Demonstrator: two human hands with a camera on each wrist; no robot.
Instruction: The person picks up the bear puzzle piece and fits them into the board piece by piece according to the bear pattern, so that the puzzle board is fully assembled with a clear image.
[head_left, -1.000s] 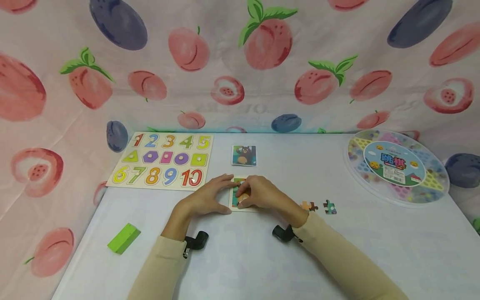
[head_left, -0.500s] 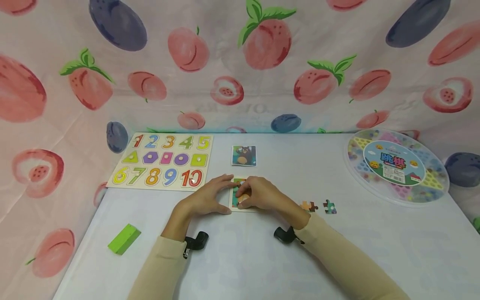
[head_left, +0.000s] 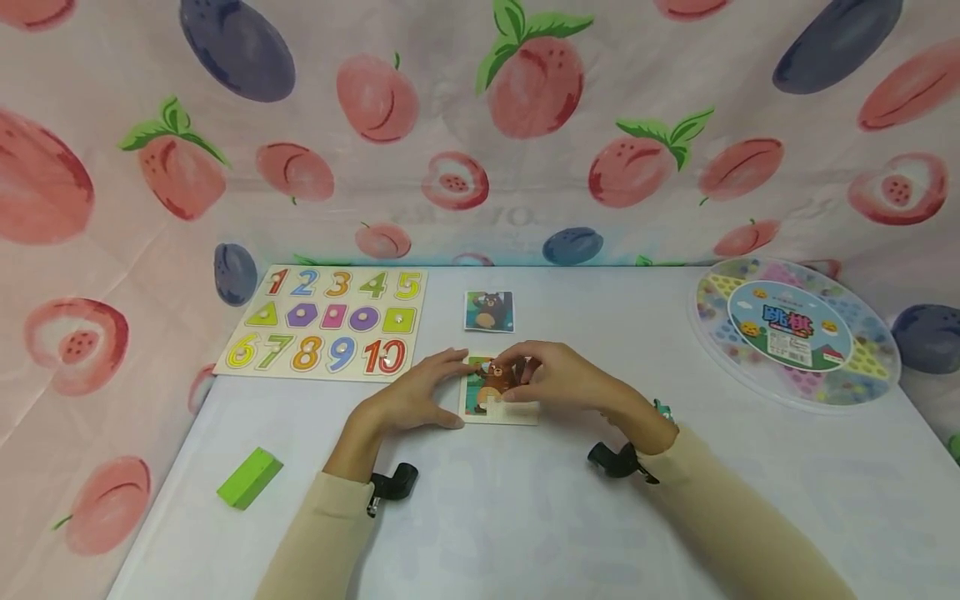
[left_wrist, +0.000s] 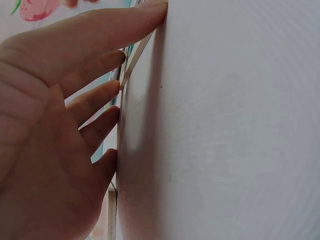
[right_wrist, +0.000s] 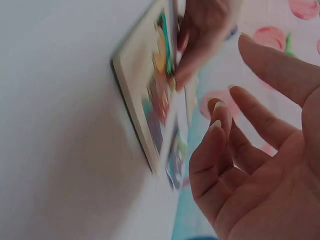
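Note:
A small bear jigsaw puzzle [head_left: 491,384] sits in its pale wooden board [head_left: 519,413], mid-table, with bare wood showing at the near right. My left hand [head_left: 415,390] lies along the board's left side. Its thumb reaches the near left corner and its fingers touch the far left part; the left wrist view shows the thumb straight and the other fingers slightly bent. Over the board's right part hovers my right hand [head_left: 558,377]. In the right wrist view, its fingers [right_wrist: 257,115] are spread and bent with nothing between them. A teal puzzle piece [head_left: 663,409] shows partly behind the right forearm.
Behind the puzzle lies a bear picture card [head_left: 489,312]. A number and shape peg board [head_left: 322,323] is at the back left, with a green block [head_left: 250,478] nearer. A round Chinese checkers box [head_left: 795,333] stands at the back right. A fruit-print curtain hangs behind.
My right hand has risen off the puzzle and shifted right, uncovering more of the bear. Its forearm now covers most of the loose pieces. My left hand has stayed in place.

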